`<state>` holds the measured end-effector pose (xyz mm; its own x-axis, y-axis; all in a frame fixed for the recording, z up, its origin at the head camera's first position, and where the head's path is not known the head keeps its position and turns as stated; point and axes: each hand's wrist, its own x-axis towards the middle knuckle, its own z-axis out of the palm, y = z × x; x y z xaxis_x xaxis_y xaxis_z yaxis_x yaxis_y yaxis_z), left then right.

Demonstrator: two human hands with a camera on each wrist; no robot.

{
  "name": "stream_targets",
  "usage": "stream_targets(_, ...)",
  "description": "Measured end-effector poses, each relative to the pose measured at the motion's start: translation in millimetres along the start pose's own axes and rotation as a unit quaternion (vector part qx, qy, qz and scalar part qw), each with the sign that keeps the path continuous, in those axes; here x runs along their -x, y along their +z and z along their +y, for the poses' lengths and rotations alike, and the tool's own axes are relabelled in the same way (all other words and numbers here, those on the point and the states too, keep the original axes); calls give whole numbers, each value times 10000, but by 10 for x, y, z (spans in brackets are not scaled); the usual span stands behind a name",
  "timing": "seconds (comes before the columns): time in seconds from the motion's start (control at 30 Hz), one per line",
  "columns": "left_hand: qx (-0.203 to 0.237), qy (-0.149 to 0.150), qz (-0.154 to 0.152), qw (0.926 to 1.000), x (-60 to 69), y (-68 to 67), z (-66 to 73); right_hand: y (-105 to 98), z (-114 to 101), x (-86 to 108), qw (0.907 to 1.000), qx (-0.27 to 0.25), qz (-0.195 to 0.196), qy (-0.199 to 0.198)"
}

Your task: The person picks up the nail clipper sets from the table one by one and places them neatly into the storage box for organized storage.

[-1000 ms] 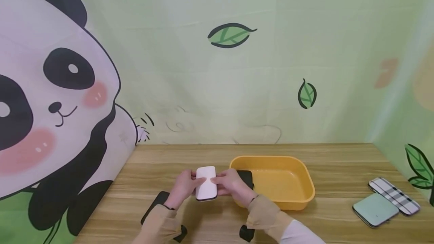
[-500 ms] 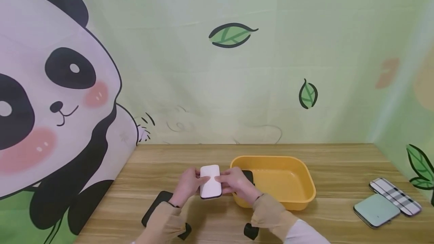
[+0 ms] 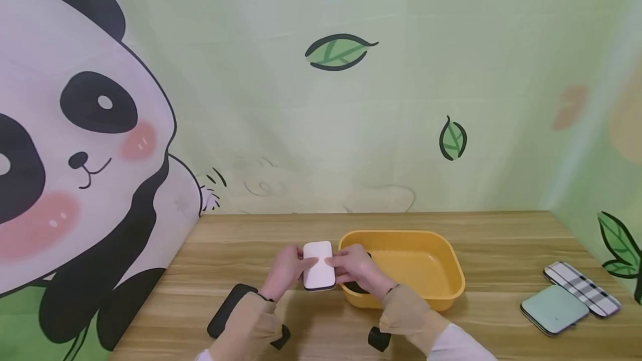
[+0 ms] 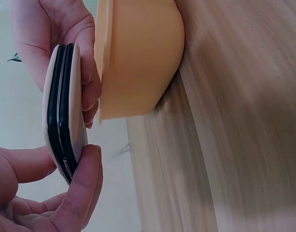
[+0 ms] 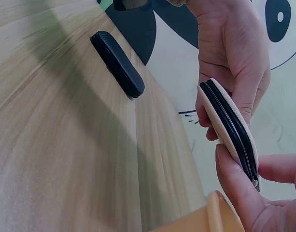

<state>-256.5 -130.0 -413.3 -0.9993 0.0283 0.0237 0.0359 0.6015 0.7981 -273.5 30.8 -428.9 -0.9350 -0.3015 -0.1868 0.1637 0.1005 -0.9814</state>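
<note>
A white zip case (image 3: pixel 319 266) with a dark zipped edge is held upright above the table by both hands. The left hand (image 3: pixel 287 273) pinches its left side, thumb on the front face, fingers behind. On its right side the right hand (image 3: pixel 362 269) pinches in the same way. In the left wrist view the case (image 4: pixel 63 106) appears edge-on, its black zip closed, between the left hand (image 4: pixel 56 193) and the right hand (image 4: pixel 58 29). The right wrist view also shows the case (image 5: pixel 230 130) edge-on, with a small zip pull near its lower end.
A yellow bin (image 3: pixel 421 272) stands right of the hands, with a black item (image 3: pixel 355 287) partly hidden at its left end. A black case (image 3: pixel 232 310) lies beside the left forearm. At the right lie a plaid case (image 3: pixel 583 288) and a light green case (image 3: pixel 554 310), touching or overlapping.
Both hands and the white case have shifted to the right and slightly up, nearer the yellow bin. The grip on the case looks the same.
</note>
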Motion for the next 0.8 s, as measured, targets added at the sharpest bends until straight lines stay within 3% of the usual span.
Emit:
stream_targets(0.23,165,-142,-25,9998,-18,15,43,-37,-38,-4,9998,150,106,98)
stream_targets(0.8,16,-64,-26,10000,-72,115,166,-207,-86,30,9998,166,119,76)
